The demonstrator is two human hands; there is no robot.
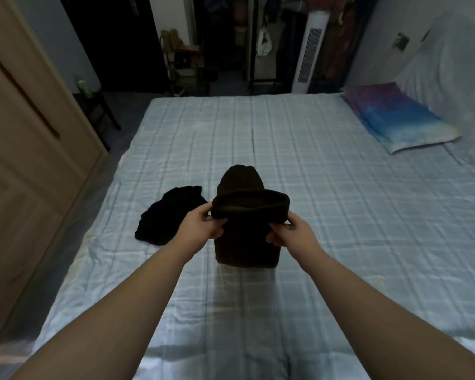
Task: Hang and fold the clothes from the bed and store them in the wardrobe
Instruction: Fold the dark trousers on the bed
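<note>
Fingers (217, 219) of both hands are pinched shut on the brown garment's (247, 242) folded edge, lifted over the bed (340, 201), seemingly for another fold, the black garment (167, 218) left aside.

head view, single camera: worn at head height, at the near edge of the bed (327, 165), facing forward and down along the mattress. wide-angle, edges bowed. near field: both forearms reaching in from the bottom corners, left hand (203, 224) and right hand (291, 231) just below frame centre. far field: wardrobe (231, 45) beyond the bed. no second view to compare.
</note>
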